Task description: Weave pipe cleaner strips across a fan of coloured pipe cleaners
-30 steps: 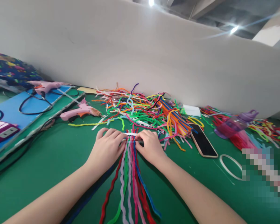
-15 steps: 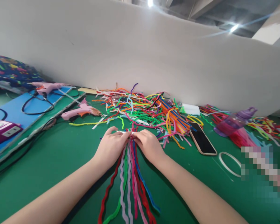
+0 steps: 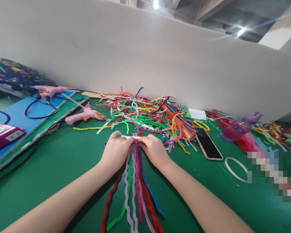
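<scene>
A bundle of wavy pipe cleaners (image 3: 126,194) in red, green, lilac, pink and blue hangs from between my hands and fans out towards me over the green tabletop. Across the top of the bundle lies a narrow white strip (image 3: 130,137), with short coloured ends poking up behind it. My left hand (image 3: 116,150) is closed at the strip's left part, thumb and fingers pinched where the strands gather. From the other side, my right hand (image 3: 155,150) pinches the same spot, its fingertips almost touching the left ones. The exact grip is partly hidden by the fingers.
Behind the hands spreads a tangled pile of pipe cleaners (image 3: 150,115). A pink glue gun (image 3: 81,117) lies to the left, another glue gun (image 3: 48,90) beyond it. On the right are a phone (image 3: 210,144), a purple bottle (image 3: 240,127) and a white ring (image 3: 235,170).
Both hands keep their pinch on the strip and bundle, with hardly any movement. The view has shifted slightly.
</scene>
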Demonstrator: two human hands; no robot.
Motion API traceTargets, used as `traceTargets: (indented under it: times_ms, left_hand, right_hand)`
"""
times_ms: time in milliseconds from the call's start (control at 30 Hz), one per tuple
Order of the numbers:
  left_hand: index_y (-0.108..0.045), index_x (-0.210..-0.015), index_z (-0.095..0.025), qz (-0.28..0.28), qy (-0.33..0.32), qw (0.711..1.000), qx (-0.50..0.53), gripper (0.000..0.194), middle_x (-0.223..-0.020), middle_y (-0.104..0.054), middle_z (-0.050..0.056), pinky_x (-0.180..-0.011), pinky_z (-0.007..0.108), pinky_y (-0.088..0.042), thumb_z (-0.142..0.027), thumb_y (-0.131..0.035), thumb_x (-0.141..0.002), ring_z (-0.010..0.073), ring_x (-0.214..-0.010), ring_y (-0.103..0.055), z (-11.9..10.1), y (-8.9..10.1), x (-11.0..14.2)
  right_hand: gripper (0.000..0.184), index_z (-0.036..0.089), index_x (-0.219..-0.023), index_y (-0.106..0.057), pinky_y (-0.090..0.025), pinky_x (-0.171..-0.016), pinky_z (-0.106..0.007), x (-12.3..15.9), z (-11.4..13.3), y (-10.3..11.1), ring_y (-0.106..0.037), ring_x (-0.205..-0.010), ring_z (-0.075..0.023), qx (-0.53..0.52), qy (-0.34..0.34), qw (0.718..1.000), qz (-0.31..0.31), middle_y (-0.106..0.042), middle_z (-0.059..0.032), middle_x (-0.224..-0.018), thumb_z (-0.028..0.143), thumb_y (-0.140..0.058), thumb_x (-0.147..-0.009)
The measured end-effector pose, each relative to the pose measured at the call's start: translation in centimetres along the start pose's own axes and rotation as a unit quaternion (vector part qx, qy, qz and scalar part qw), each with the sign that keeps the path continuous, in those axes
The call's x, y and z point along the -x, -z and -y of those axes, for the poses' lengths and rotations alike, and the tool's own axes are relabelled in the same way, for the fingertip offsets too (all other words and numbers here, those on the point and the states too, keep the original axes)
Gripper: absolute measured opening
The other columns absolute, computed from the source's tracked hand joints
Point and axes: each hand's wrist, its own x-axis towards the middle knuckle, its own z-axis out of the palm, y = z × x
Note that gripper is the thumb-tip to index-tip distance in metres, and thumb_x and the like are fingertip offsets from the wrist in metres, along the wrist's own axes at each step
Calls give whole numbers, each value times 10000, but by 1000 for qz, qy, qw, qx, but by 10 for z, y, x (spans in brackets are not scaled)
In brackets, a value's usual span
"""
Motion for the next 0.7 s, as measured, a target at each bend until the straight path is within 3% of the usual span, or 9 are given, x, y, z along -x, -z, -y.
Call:
traceTargets:
  times_ms: [233, 500, 700]
  left_hand:
    - [-697, -932, -192, -11, -10, 1000, 12, 313, -726, -726, 84, -878, 423, -403, -211, -386, -901, 219, -665, -668, 1, -1, 0]
    - [-696, -938, -197, -6, -9, 1000, -9, 303, -722, -722, 76, -880, 420, -410, -187, -396, -902, 216, -677, -669, 0, -1, 0]
    - [-668, -1020, -205, -26, -18, 999, 36, 312, -833, -744, 74, -1007, 456, -355, -253, -370, -942, 200, -752, -688, 5, -3, 3]
  right_hand:
    - [231, 179, -1039, -677, -444, -808, -271, 1, 0, -1, -584, -907, -183, 24, 30, 999, -3, -707, -64, -910, 222, -465, -956]
    - [225, 178, -1018, -674, -446, -811, -273, 1, 2, -2, -590, -913, -182, 29, 16, 999, -4, -703, -68, -902, 215, -460, -959]
    - [217, 180, -1042, -664, -441, -849, -298, 2, 0, -2, -599, -927, -183, 6, 14, 999, -28, -696, -70, -934, 220, -471, -953]
